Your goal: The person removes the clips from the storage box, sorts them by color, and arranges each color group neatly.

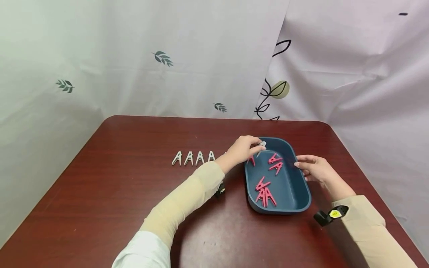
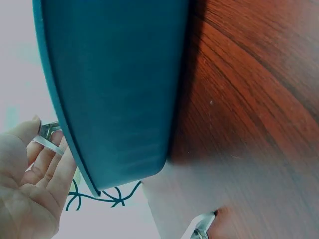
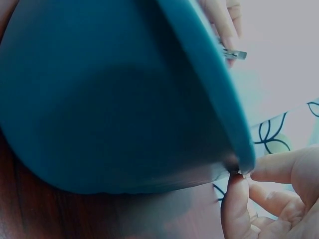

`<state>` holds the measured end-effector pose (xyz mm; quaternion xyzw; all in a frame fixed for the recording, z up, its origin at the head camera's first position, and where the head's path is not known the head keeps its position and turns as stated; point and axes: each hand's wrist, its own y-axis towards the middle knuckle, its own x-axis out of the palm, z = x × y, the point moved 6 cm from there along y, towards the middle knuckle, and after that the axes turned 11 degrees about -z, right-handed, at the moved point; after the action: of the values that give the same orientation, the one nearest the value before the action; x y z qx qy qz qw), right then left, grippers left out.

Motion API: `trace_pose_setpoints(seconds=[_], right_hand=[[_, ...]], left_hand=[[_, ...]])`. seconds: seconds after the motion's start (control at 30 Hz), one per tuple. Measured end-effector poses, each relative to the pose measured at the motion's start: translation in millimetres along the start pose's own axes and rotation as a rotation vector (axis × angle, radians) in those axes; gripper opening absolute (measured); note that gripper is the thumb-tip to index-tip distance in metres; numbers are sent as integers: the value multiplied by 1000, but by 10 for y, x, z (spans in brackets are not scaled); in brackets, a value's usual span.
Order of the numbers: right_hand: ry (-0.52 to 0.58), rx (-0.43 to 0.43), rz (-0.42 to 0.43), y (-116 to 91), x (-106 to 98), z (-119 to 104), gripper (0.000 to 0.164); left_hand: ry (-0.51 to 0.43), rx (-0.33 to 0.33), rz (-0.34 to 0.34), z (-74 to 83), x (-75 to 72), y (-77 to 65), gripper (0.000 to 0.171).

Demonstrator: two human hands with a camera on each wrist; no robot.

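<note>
Head view: the left hand (image 1: pixel 246 148) is pinching a white clip (image 1: pixel 263 143) between thumb and fingers, just at the far-left corner of the bin (image 1: pixel 286 186). The right hand (image 1: pixel 316 171) is gripping the bin's right rim, thumb on the inner side. The bin is standing on the tabletop (image 1: pixel 134 193), toward its right edge; several red clips (image 1: pixel 268 194) are lying inside, three of them clustering in its near-left corner. Other white clips (image 1: pixel 200 154) are forming a row left of the bin, toward the tabletop's far edge, the forearm partly covering the right end. Judging by this tidy row, the left hand is probably lifting the white clip out, though lowering it in cannot be ruled out. If lifting, the next move is calling for a firm pinch, clearance over the rim and placement at the row's right end.
</note>
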<state>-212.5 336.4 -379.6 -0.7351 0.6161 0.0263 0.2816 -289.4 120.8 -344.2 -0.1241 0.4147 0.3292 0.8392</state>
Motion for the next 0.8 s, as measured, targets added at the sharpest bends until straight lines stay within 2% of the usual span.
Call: trace_pose_setpoints(seconds=[0.17,0.37,0.5,0.67,0.8], right_hand=[[-4,-7,2,-2,-11,6,58],[5,-13,-3,-9,1,3,59],[2,-13,-3,-14,-4,0,58],[1,-12,-5,-11,-4,1,58],[11,-18,-6,-6,7,-6,59]], left_hand=[[-73,-16,3,-61,-41,-58,35],[-166,-15,16,-145,-100,-137,36],[-220,-49,28,-196,-142,-194,37],[-351,-101,40,-306,-178,-270,38],[-418,-131,93,-397,-262,-354,36]])
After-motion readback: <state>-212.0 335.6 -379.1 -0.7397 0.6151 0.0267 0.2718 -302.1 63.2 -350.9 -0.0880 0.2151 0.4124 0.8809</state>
